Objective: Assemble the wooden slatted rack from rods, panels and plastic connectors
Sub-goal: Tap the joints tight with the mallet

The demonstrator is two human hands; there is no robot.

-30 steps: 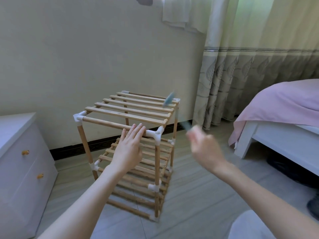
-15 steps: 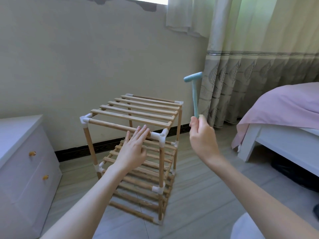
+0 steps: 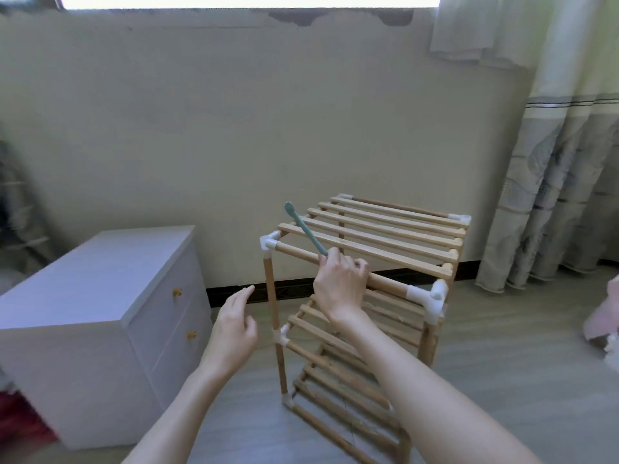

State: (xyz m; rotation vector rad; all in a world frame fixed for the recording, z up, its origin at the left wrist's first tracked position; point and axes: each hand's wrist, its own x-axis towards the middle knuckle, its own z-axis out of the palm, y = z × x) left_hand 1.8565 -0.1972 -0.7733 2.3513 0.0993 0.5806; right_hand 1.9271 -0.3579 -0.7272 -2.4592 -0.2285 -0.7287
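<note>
Daylight comes in from the overexposed white window strip along the top edge, blown out with no detail. The room is evenly and softly lit; the plain beige wall shows no hard shadows. Motion blur smears the far left edge and the pale lilac drawer cabinet. Wide-angle distortion bends the grey-and-cream patterned curtain at right. The centre is fairly sharp.

L hand is hovering free w/ fingers loosely extended, thumb apart, palm facing right, forearm reaching up from lower left. R hand is curling its fingers round a thin handle, knuckles up, forearm stretching in from lower right, wrist slightly bent.
</note>
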